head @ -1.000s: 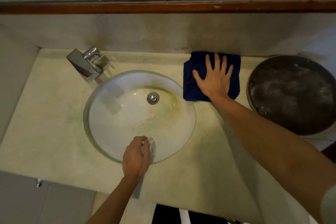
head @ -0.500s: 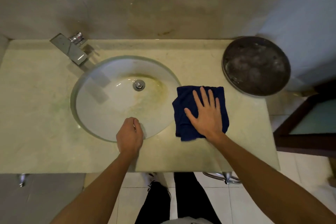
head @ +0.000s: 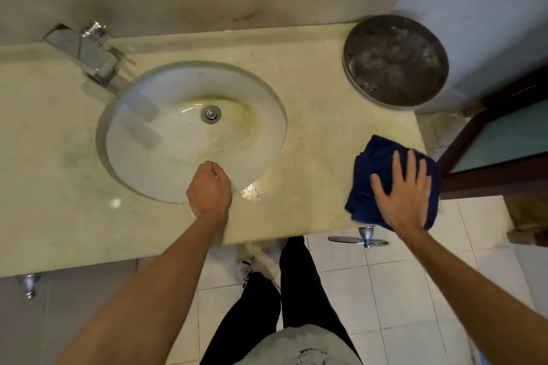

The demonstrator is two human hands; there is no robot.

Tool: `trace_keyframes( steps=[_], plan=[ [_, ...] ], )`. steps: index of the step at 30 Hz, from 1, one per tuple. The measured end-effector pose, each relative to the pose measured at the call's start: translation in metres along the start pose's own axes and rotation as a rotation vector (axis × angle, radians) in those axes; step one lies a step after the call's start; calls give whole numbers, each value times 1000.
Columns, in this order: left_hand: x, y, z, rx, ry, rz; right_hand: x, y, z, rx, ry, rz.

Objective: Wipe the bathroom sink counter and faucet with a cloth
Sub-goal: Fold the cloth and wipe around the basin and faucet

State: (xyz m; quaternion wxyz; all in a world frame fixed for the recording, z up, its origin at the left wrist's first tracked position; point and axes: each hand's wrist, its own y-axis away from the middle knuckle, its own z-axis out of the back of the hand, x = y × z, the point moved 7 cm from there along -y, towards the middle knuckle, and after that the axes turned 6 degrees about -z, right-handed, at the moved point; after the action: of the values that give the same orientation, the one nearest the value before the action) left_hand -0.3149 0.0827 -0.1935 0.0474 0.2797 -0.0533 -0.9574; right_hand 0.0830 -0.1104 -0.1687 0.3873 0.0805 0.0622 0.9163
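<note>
**Cloth at the counter's right front corner: slip risk at the edge**

Right hand (head: 404,190) is lying flat, fingers straight and spread, pressing the blue cloth (head: 376,169) onto the counter (head: 311,139) at its right front corner. The cloth's right and near margins are overhanging the counter edge. Left hand (head: 209,188) is resting on the near rim of the sink (head: 124,163), fingers curled under; whether it is gripping the rim or merely bracing, I cannot tell.

Risks, as judged:
- Cloth is sitting half off the corner; a further outward stroke could be carrying it over the edge onto the floor tiles (head: 385,290).
- A wet, glossy patch (head: 255,191) is lying just beside the left hand; the bracing hand could be sliding on it.
- Faucet (head: 86,52) looks untouched, at the far left, well apart from the cloth.

Containers:
- Sink basin is showing a yellowish stain around the drain (head: 211,113); standing water, cannot tell.
- Round dark metal pan (head: 394,59) at the right rear is holding a pale grey residue, nothing else visible.
</note>
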Motion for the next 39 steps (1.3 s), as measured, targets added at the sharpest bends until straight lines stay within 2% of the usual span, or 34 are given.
trace_keyframes(
  steps=[3,8,12,16,19,21,24,27,30,33,39],
  plan=[
    [-1,-1,0,2,-7,8,51,22,-14,9,23,48],
    [0,-3,-2,12,-25,-1,144,-26,-22,6,24,188],
    [4,-5,-2,29,70,65,163,-34,-25,2,12,202],
    [14,-18,-4,148,437,185,163,33,-33,-8,20,207],
    [28,-30,3,176,583,306,195,102,-48,37,-27,215],
    [33,-38,19,138,576,290,239,144,-62,95,-72,299],
    [46,-53,52,30,532,222,326,193,-80,197,-49,542],
    [64,-59,78,-32,457,210,364,204,-90,271,-23,651],
    [75,-54,89,-76,430,224,346,195,-87,253,-84,695],
    [70,-44,76,-23,392,225,302,172,-76,196,-111,697],
    [39,-24,43,98,296,192,155,97,-46,105,-53,536]
  ],
)
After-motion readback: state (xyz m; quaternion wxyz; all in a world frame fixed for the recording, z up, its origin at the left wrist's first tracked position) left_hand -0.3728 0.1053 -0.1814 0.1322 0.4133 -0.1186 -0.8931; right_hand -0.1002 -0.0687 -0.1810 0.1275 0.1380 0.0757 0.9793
